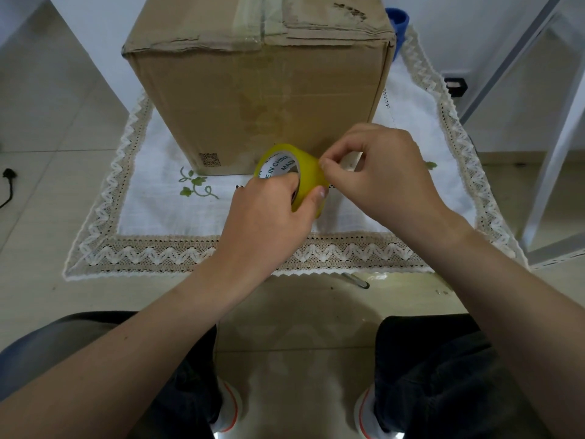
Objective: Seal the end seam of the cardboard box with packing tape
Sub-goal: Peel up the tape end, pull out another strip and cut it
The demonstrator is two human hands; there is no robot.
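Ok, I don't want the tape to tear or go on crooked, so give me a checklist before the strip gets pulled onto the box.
1. Roll held firmly: left hand grips the tape roll: ok.
2. Tape end lifted: right hand pinches at the roll's edge; freed strip: cannot tell.
3. Box standing steady on the tablecloth: ok.
4. New tape on the near face: none visible: not ok.
5. Cutter within reach: cannot tell.

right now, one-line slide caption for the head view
Left hand holds yellow tape roll while right hand picks at its edge before cardboard box.
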